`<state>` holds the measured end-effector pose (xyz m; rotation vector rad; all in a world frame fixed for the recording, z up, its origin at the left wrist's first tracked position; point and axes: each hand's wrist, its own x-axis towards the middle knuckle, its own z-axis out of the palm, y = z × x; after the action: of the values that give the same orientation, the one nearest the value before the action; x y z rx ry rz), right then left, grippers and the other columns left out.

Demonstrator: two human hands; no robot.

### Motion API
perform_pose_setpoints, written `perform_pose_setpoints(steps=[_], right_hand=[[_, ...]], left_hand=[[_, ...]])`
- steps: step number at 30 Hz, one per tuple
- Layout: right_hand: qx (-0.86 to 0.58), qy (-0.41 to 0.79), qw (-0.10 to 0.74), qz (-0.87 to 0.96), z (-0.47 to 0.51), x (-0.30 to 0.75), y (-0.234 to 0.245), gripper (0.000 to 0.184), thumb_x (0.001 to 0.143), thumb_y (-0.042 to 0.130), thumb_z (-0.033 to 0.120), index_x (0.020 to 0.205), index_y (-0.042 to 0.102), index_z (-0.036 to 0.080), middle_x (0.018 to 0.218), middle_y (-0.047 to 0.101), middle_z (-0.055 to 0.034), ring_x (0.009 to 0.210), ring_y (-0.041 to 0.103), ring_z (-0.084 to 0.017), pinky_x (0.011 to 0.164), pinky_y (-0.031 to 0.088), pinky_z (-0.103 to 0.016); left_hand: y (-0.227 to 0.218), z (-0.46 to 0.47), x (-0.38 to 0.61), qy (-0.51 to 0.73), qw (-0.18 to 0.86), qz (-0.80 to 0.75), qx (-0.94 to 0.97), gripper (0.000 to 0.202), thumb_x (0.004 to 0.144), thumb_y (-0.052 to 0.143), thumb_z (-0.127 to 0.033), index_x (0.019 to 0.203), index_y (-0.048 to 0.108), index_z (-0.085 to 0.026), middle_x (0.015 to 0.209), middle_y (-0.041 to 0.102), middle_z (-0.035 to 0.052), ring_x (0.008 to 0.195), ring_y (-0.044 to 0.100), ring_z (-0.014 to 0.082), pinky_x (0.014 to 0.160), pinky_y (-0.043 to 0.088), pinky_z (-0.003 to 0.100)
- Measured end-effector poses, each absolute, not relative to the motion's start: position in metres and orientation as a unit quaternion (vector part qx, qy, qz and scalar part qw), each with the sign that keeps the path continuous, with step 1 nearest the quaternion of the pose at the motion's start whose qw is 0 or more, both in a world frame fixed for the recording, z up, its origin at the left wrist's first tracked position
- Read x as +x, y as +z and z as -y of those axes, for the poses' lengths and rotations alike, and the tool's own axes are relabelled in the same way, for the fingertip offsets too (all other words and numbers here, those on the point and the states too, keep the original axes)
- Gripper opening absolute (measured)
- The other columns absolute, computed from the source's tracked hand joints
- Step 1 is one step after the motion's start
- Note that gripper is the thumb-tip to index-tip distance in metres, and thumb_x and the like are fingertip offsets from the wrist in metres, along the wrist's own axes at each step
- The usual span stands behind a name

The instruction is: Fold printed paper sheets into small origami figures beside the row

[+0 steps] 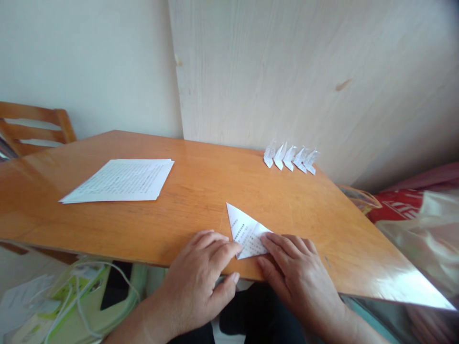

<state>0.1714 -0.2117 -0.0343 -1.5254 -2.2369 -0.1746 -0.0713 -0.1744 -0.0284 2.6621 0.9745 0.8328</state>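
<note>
I'm pressing part-folded paper with right hand flattened, touching it with left hand loose. Five folded pieces sitting seemingly done; printed sheets lying unfolded.

A wooden chair (slatted) stands far left; white cable nearer.

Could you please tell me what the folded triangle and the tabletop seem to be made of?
The folded triangle looks like matte white paper, given its crisp edges and printed text. The tabletop could be wood or veneer, with a glossy orange varnish: light glares off its right corner.
</note>
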Motion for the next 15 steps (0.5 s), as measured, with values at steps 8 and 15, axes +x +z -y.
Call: perform_pose_setpoints(steps=[8, 15], right_hand=[[-0.547, -0.073, 0.231, 0.802, 0.2129, 0.1703, -0.0359, 0.028, 0.098, 0.055, 0.033, 0.121, 0.066, 0.021, 0.121, 0.069, -0.0084, 0.105, 0.061, -0.027, 0.09, 0.042, -0.043], [-0.547, -0.077, 0.241, 0.798, 0.2126, 0.1713, -0.038, 0.027, 0.096, 0.058, 0.031, 0.119, 0.067, 0.021, 0.118, 0.07, -0.0072, 0.106, 0.061, -0.026, 0.091, 0.042, -0.043]], left_hand=[[-0.0281, 0.1738, -0.0698, 0.289, 0.046, -0.289, 0.911, 0.024, 0.089, 0.063, -0.026, 0.112, 0.069, -0.025, 0.117, 0.07, 0.0024, 0.112, 0.059, 0.0261, 0.103, 0.048, 0.05], [-0.0282, 0.1735, -0.0693, 0.289, 0.037, -0.286, 0.913, 0.021, 0.09, 0.062, -0.027, 0.109, 0.07, -0.027, 0.114, 0.071, 0.0007, 0.11, 0.06, 0.0241, 0.104, 0.048, 0.051]])
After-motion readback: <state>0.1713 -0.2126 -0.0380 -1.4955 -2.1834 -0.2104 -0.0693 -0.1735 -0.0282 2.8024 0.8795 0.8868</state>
